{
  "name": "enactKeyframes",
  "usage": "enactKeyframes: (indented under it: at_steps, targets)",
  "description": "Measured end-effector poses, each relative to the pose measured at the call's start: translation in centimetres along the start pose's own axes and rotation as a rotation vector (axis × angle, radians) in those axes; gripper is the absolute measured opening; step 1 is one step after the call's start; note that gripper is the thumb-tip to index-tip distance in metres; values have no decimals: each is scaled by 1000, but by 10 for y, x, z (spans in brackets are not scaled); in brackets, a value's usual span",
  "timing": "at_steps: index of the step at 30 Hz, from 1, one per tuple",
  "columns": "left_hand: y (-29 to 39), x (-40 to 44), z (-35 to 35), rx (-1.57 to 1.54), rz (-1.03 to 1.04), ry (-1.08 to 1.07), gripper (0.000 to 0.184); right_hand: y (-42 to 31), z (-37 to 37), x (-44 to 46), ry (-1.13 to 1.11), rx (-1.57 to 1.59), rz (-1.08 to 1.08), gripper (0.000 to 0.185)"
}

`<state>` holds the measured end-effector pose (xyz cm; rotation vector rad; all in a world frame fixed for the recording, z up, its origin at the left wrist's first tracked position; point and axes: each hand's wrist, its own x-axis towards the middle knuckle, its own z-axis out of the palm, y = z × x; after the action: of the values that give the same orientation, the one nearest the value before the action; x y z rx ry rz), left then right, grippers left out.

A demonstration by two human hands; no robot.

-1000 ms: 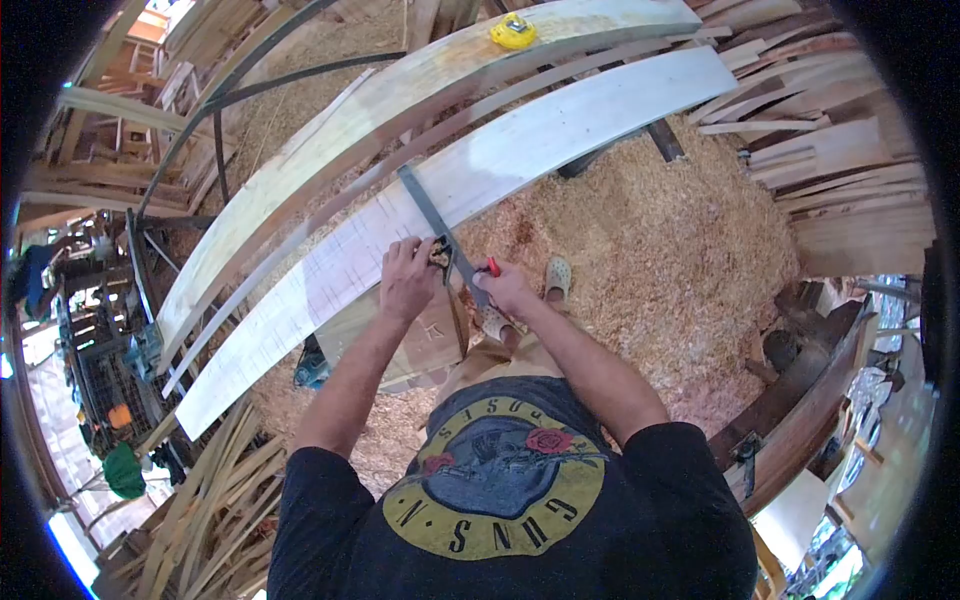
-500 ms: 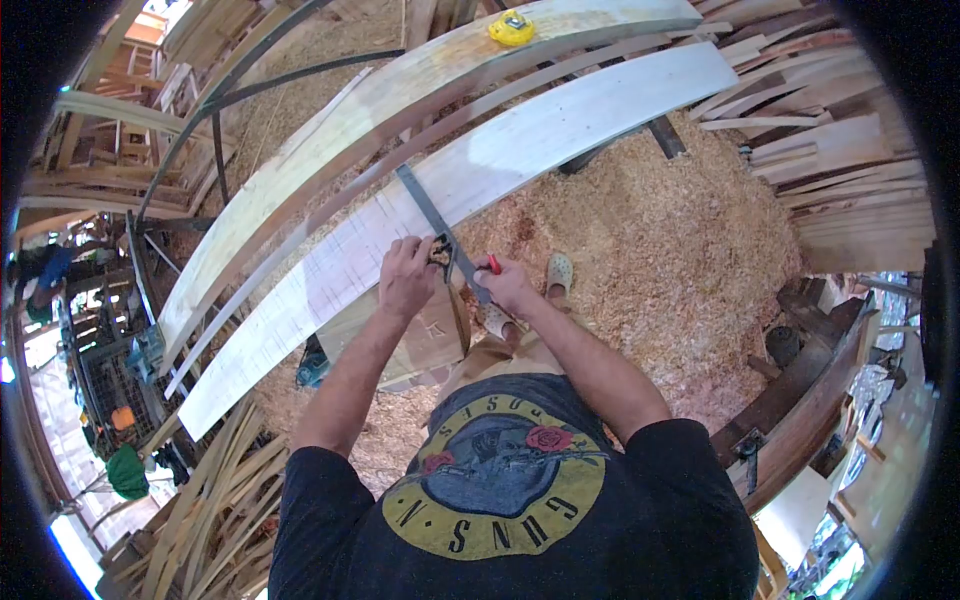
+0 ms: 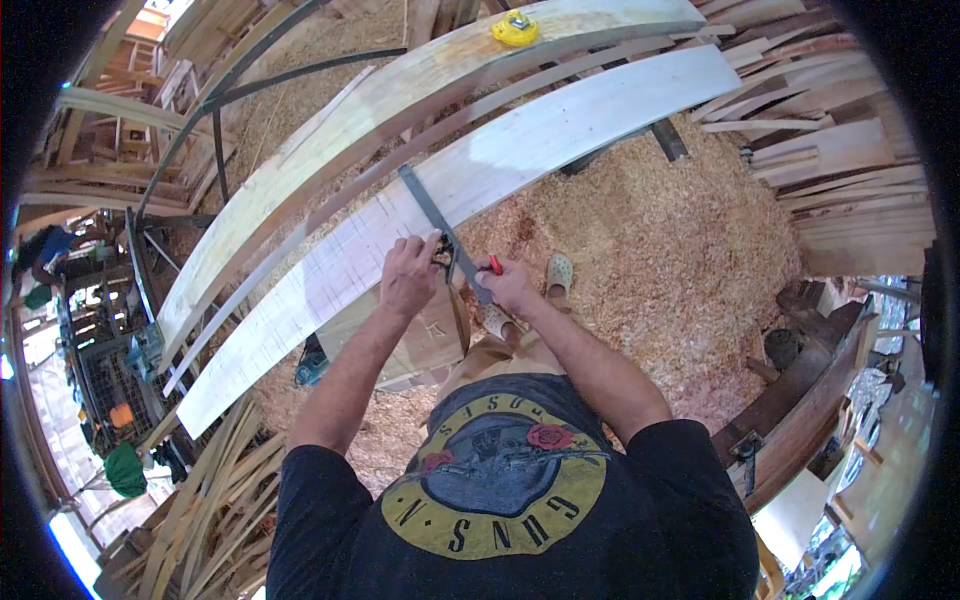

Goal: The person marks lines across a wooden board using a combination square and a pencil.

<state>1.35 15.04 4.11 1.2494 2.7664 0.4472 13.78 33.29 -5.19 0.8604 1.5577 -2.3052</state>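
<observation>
A long curved pale plank (image 3: 545, 130), marked with many thin lines across its left part, lies in front of me. Across it runs the flat steel blade of a square (image 3: 428, 205), whose dark head (image 3: 444, 250) sits at the plank's near edge. My left hand (image 3: 408, 277) rests over the plank, fingers bent and closed at that dark head. At the blade's near end, my right hand (image 3: 512, 287) is closed around the steel, with a red pen or pencil (image 3: 495, 264) sticking up from its fingers. The fingertips of both hands are partly hidden.
Beyond the plank lies a thick curved timber (image 3: 370, 120) bearing a yellow tape measure (image 3: 516, 30). Wood shavings (image 3: 660, 230) cover the ground around my feet. Board stacks (image 3: 830, 150) stand at right, thin strips (image 3: 215, 500) lower left. A teal power tool (image 3: 312, 362) sits below the plank.
Almost nothing differs. The fingers of my left hand have shifted slightly at the square's head; the square and my right hand stay in place.
</observation>
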Motion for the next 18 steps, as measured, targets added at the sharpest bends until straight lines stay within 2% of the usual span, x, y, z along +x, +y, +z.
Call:
enactKeyframes:
  at_steps: [5,8,11,14,17,18]
  targets:
    - [1,2,-1,16,9,-8,66,-1,1,0,6,8,-9,27]
    - [0,3,0,26,-1,-28,66,-23,1,-10,-7,-4,85,25]
    - [0,5,-2,41,-11,-41,67,-31,-14,-2,41,-237,33,25]
    - [0,4,-6,43,-4,-41,66,-35,-35,7,-11,238,14,32]
    - [-1,6,-7,46,-8,-49,66,-50,-50,12,137,160,-140,40]
    - [0,5,-7,46,-21,-56,65,-70,-51,5,127,193,-82,44]
